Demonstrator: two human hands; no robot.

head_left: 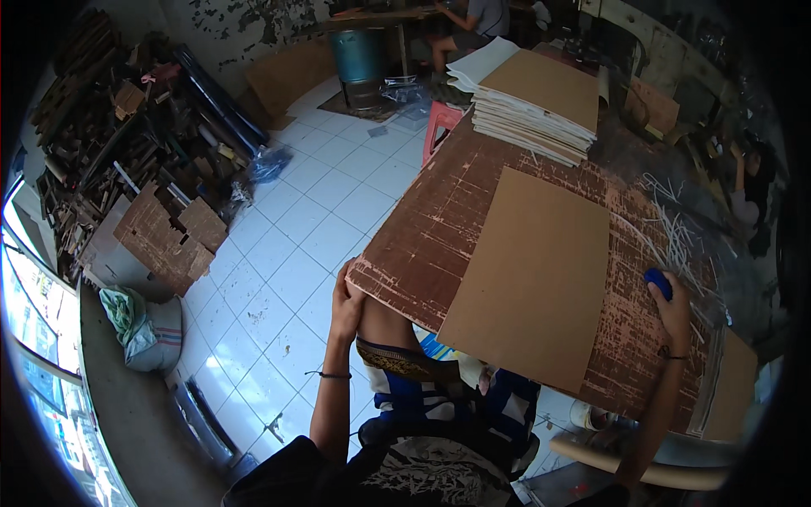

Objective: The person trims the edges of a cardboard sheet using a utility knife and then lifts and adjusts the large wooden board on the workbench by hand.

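Daylight glares through a window (38, 334) far left of the table (414, 228), gleaming on the floor (279, 253); right of the table, dim detail seems soft amid fisheye distortion.

Honestly can't make out any readable text here, no labels, brands, numbers or signs on anything, sorry.

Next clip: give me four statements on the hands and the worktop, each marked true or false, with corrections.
1. The right hand holds a small, rounded blue object. True.
2. The left hand lies on the stack of sheets. False: it is at the near left corner of the worn reddish-brown tabletop.
3. A stack of brown and white sheets sits beyond the single flat brown cardboard sheet. True.
4. Thin white strips lie left of that single sheet. False: they lie to its right.
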